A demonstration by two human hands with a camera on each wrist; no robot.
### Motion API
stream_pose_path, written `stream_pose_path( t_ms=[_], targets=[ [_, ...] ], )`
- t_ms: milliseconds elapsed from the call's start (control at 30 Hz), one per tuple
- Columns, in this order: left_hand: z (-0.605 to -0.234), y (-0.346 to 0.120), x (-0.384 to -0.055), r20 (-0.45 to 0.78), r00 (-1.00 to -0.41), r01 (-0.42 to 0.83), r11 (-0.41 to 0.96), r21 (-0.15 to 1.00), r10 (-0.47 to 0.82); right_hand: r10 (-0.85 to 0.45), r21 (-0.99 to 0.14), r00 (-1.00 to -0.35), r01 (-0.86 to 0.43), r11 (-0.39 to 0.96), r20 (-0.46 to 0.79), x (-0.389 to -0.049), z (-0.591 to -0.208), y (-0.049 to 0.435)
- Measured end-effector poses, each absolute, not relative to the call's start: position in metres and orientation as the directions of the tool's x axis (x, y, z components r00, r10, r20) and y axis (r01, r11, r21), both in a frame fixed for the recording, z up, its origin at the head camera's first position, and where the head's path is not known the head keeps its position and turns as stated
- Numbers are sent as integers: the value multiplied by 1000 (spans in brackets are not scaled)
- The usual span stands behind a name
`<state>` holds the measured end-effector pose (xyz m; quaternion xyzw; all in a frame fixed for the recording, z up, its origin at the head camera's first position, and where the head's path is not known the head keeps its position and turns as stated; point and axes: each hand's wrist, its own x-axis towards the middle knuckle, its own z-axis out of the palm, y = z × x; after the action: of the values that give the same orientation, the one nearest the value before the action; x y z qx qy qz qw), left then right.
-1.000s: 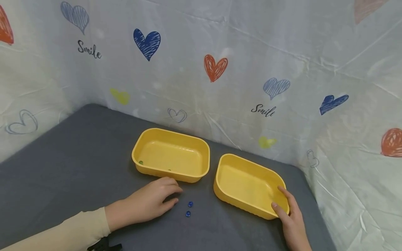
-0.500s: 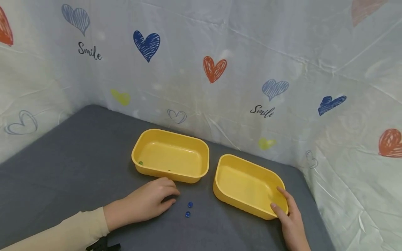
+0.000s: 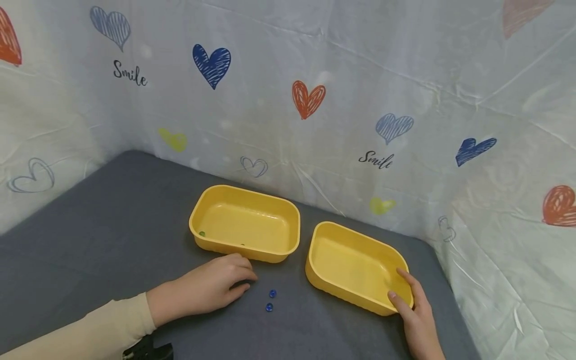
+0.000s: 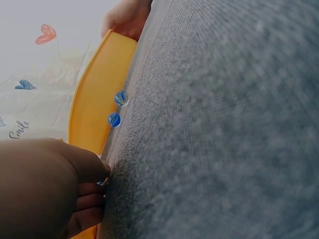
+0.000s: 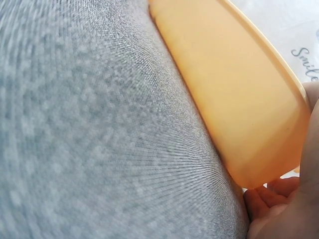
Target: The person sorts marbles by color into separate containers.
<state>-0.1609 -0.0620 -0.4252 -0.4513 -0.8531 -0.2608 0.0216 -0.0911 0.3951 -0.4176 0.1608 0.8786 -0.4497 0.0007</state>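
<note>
My left hand (image 3: 211, 285) rests low over the cloth in front of the left yellow bin, fingers curled in. In the left wrist view, a glassy marble (image 4: 102, 182) shows between its thumb and fingers, mostly hidden. Two blue marbles (image 3: 272, 293) lie on the cloth just right of that hand; up close, a swirled marble (image 4: 114, 119) shows clear glass with blue inside. With the thumb inside the rim, my right hand (image 3: 419, 315) grips the right end of the right yellow bin (image 3: 355, 295). No marbles show inside that bin.
The left yellow bin (image 3: 288, 257) stands behind the left hand, with a green marble (image 3: 202, 233) in its near left corner and a dark speck by its front wall. Grey cloth (image 3: 112, 220) covers the table. A white curtain with printed hearts (image 3: 270, 130) hangs behind.
My left hand has drawn slightly left, away from the two blue marbles. The right hand keeps its grip on the bin, and the bins and marbles stay put.
</note>
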Motion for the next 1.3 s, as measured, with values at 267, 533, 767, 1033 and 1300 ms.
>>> stream_pose_path(
  t_ms=[267,533,767,1033,1300],
  targets=[
    [-425,-61,-162,296,-593,782,449,431,749,272,-795,-954,260,548,-125,-92,-417,393],
    [-417,-53,-159,305,-588,777,420,469,749,283,-798,-946,291,527,-158,-93,-418,394],
    [-413,-41,-156,328,-558,798,385,463,762,275,-807,-950,276,521,-148,-90,-417,393],
    [-410,-24,-152,320,-535,801,348,487,782,274,-802,-952,271,532,-140,-90,-416,394],
    [-402,2,-150,368,-446,858,273,435,816,267,-797,-955,261,545,-130,-89,-418,393]
  ],
)
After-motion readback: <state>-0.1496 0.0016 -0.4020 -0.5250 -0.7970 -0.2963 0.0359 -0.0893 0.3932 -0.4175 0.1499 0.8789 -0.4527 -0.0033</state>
